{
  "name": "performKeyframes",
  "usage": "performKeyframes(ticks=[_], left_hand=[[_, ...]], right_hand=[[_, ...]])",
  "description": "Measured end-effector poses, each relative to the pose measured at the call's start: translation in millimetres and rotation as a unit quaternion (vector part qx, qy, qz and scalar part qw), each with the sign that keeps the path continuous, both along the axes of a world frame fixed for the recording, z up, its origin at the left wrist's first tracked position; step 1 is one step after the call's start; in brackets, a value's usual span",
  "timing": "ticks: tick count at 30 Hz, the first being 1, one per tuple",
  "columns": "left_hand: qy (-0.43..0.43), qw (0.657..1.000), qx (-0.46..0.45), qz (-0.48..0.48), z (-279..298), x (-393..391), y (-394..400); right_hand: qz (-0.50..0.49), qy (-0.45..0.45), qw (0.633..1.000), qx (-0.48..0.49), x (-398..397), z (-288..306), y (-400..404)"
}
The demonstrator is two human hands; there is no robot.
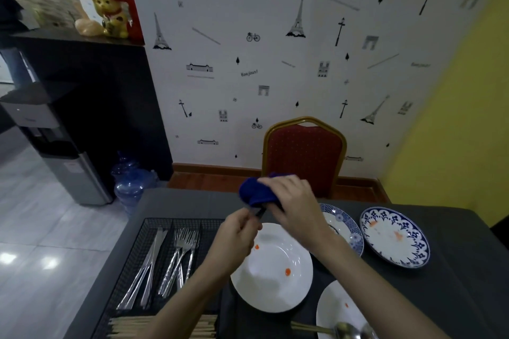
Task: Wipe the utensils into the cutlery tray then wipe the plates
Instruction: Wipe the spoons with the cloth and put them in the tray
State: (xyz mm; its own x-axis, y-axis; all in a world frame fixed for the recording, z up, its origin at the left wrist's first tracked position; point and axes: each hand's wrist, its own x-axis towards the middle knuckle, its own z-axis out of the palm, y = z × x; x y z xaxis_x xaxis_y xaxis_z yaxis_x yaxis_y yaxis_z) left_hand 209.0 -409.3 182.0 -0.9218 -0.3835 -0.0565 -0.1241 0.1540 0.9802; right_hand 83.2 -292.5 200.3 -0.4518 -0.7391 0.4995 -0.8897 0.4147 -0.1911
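My right hand (pixel 293 202) grips a blue cloth (pixel 254 191) wrapped round one end of a utensil (pixel 259 212), above the table's far side. My left hand (pixel 238 237) pinches the utensil's other end; most of it is hidden. Below them lies a white plate (pixel 275 283) with orange spots. A black mesh cutlery tray (pixel 154 221) at the left holds knives (pixel 148 264) and forks (pixel 181 253), with chopsticks (pixel 129 325) in its near compartment. Two blue-patterned plates (pixel 347 231) (pixel 394 237) sit at the right. Another white plate (pixel 336 308) lies near, with spoons (pixel 347 330) on it.
A dark cloth covers the table (pixel 454 283). A red chair (pixel 304 157) stands at the far side against the patterned wall. Left of the table are a blue water bottle (pixel 129 184) and a water dispenser (pixel 60 151) on the tiled floor.
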Motion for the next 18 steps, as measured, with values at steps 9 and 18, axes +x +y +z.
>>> performKeyframes(ticks=[9, 18], left_hand=[[-0.003, 0.999, 0.031, -0.01, -1, 1, 0], [-0.024, 0.995, 0.095, 0.032, -5, 8, -12]], right_hand=[[0.005, -0.027, 1.0, -0.01, 6, -9, -1], [-0.146, -0.097, 0.975, -0.138, -43, 1, 25]])
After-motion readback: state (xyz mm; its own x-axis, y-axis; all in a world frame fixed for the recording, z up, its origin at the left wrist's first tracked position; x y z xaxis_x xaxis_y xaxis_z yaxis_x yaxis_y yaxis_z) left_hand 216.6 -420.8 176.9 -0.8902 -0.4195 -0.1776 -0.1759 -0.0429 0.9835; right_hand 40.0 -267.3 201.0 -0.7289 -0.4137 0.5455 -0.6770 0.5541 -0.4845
